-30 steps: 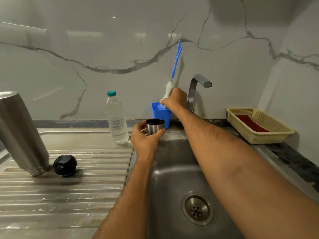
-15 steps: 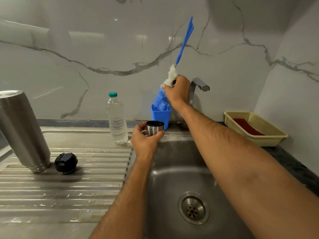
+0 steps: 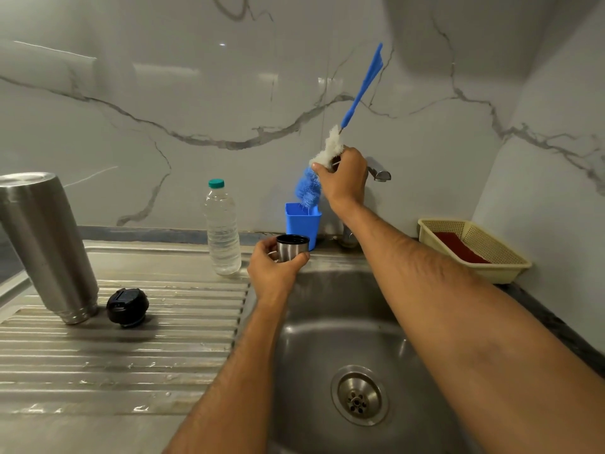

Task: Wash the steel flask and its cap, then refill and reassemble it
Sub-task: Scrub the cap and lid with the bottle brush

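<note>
My left hand (image 3: 273,267) grips the small steel cup cap (image 3: 292,247), open side up, at the sink's back left corner. My right hand (image 3: 343,178) holds a bottle brush (image 3: 327,152) by its white and blue bristles, lifted just above the blue holder (image 3: 302,224); its blue handle (image 3: 361,90) points up and to the right. The steel flask (image 3: 45,244) stands upside down on the draining board at the left. Beside it lies the black stopper (image 3: 127,307).
A clear water bottle (image 3: 222,231) with a green cap stands behind the draining board (image 3: 124,355). The tap (image 3: 378,173) sits behind my right hand. The sink basin (image 3: 360,348) with its drain lies below. A yellow basket (image 3: 471,250) holding something red is at the right.
My right hand has lifted the brush up out of the blue holder; the blue bristles have come clear of it. My left hand keeps the cap in place.
</note>
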